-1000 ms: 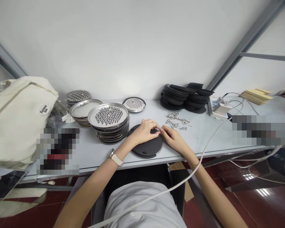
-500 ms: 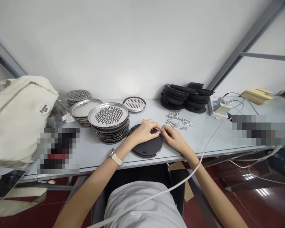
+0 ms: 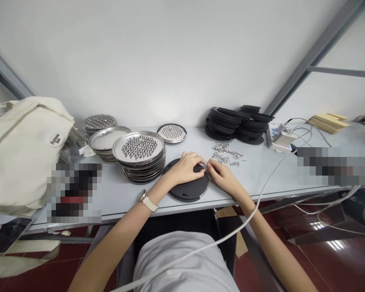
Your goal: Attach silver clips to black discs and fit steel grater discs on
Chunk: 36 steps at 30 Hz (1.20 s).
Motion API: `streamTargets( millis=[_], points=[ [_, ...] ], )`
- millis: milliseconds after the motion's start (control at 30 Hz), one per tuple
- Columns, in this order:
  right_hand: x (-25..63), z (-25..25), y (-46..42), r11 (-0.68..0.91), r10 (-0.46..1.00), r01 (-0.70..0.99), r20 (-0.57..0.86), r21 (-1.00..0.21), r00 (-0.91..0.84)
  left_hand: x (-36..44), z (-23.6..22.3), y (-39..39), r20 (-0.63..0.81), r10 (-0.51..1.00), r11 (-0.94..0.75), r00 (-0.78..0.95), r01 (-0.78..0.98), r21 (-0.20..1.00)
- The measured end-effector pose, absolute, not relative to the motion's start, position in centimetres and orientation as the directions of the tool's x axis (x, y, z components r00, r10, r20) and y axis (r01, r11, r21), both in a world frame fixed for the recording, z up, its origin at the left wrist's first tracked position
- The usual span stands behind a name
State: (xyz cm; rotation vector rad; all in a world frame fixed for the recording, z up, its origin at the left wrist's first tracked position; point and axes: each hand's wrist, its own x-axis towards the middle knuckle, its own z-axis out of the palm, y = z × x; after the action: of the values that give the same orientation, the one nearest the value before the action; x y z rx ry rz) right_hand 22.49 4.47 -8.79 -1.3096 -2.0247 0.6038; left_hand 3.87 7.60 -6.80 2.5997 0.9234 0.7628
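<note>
A round black disc [image 3: 190, 190] lies flat near the table's front edge. My left hand [image 3: 187, 169] rests over it, fingers curled toward its right rim and thumb on its face. At that rim my right hand [image 3: 219, 175] is closed in a pinch on a small shiny metal piece [image 3: 204, 166], which looks like one of the wire clips [image 3: 228, 153] scattered just behind. My fingertips hide most of the piece. To the left stands a stack of round metal grater plates [image 3: 140, 147].
Behind are another perforated metal disc [image 3: 172, 132] and stacks of black rings [image 3: 223, 121]. A power strip [image 3: 279, 140] with plugs sits right. A white cable [image 3: 269, 178] crosses before my right forearm. A cream bag [image 3: 24, 150] and more metal plates [image 3: 107, 137] occupy the left.
My hands stay nearly in place at the disc's rim. The right fingertips have drawn slightly away from the left, so a bit more of the metal piece shows.
</note>
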Motion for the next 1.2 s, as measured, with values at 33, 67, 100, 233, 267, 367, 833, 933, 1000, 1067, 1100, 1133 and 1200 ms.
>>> streamTargets(
  millis=[33, 67, 100, 233, 267, 367, 833, 933, 1000, 1067, 1100, 1133, 1200],
  points=[
    [22.5, -8.82, 4.49, 0.401, 0.915, 0.625, 0.263, -0.67, -0.305, 3.86, -6.83, 7.58, 0.386, 0.646, -0.759, 0.658, 0.504, 0.412],
    [22.49, -8.84, 4.5, 0.405, 0.913, 0.629, 0.258, -0.663, -0.316, 3.85, -6.85, 7.56, 0.388, 0.644, -0.761, 0.659, 0.505, 0.406],
    [22.47, -8.85, 4.51, 0.409, 0.911, 0.632, 0.253, -0.658, -0.326, 3.83, -6.86, 7.54, 0.393, 0.641, -0.764, 0.659, 0.504, 0.402],
    [22.35, -8.72, 4.46, 0.411, 0.908, 0.628, 0.234, -0.66, -0.348, 3.79, -6.84, 7.47, 0.403, 0.637, -0.768, 0.657, 0.501, 0.398],
    [22.35, -8.66, 4.45, 0.412, 0.906, 0.625, 0.23, -0.663, -0.354, 3.79, -6.82, 7.45, 0.405, 0.64, -0.766, 0.653, 0.5, 0.404],
    [22.44, -8.55, 4.43, 0.412, 0.903, 0.618, 0.213, -0.669, -0.372, 3.83, -6.7, 7.38, 0.415, 0.644, -0.761, 0.642, 0.484, 0.432],
    [22.72, -8.96, 4.49, 0.407, 0.908, 0.61, 0.229, -0.68, -0.351, 3.88, -6.56, 7.53, 0.394, 0.649, -0.749, 0.651, 0.457, 0.48],
    [22.73, -9.08, 4.55, 0.403, 0.91, 0.603, 0.233, -0.689, -0.343, 3.87, -6.84, 7.74, 0.415, 0.645, -0.751, 0.642, 0.432, 0.499],
    [22.7, -9.12, 4.59, 0.398, 0.913, 0.602, 0.234, -0.692, -0.334, 3.85, -6.98, 7.85, 0.425, 0.644, -0.751, 0.636, 0.417, 0.512],
    [22.64, -9.13, 4.61, 0.392, 0.916, 0.606, 0.235, -0.692, -0.325, 3.84, -7.06, 7.9, 0.424, 0.651, -0.742, 0.63, 0.411, 0.529],
    [22.61, -9.12, 4.62, 0.389, 0.918, 0.608, 0.233, -0.692, -0.322, 3.83, -7.07, 7.91, 0.419, 0.658, -0.734, 0.626, 0.409, 0.541],
    [22.57, -9.1, 4.62, 0.384, 0.92, 0.611, 0.229, -0.693, -0.319, 3.82, -7.08, 7.9, 0.412, 0.665, -0.725, 0.622, 0.406, 0.557],
    [22.51, -9.04, 4.62, 0.378, 0.922, 0.615, 0.223, -0.692, -0.316, 3.79, -7.09, 7.88, 0.398, 0.679, -0.705, 0.617, 0.395, 0.589]
  ],
)
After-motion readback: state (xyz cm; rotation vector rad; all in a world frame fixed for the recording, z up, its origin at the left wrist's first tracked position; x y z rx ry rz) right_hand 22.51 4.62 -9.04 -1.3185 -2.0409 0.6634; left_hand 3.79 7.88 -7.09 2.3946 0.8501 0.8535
